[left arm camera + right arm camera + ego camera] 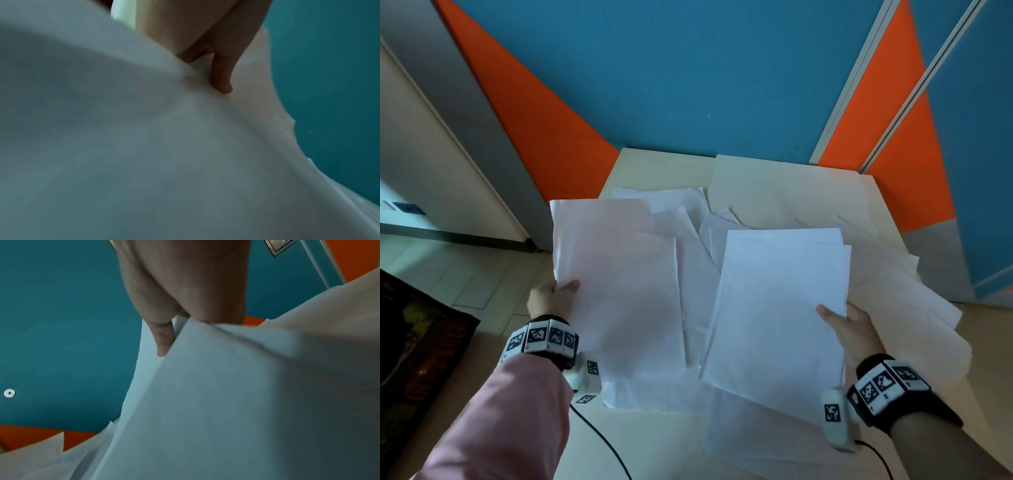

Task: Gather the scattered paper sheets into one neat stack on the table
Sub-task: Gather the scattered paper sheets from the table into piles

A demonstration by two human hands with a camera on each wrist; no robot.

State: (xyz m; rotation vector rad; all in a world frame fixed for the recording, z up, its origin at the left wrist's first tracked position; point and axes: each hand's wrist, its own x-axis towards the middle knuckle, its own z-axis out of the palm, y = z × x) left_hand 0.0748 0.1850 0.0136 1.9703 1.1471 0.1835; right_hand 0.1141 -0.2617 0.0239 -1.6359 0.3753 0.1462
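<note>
While loose sheets (pixel 887 274) lie scattered on the table (pixel 791 192), the left hand (pixel 551 298) pinches one bundle (pixel 619 284) and the right hand (pixel 849 329) pinches another (pixel 777 308), both lifted mid-gathering; next, probably, merging the two with edges aligned.

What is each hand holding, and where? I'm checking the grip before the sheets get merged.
Left hand pinches the left bundle at its left edge; right hand pinches the right bundle at its right edge.

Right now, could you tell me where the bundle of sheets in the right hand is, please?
In the head view, the bundle is right of centre, lifted above the loose sheets on the table, pinched by the right hand.
</note>
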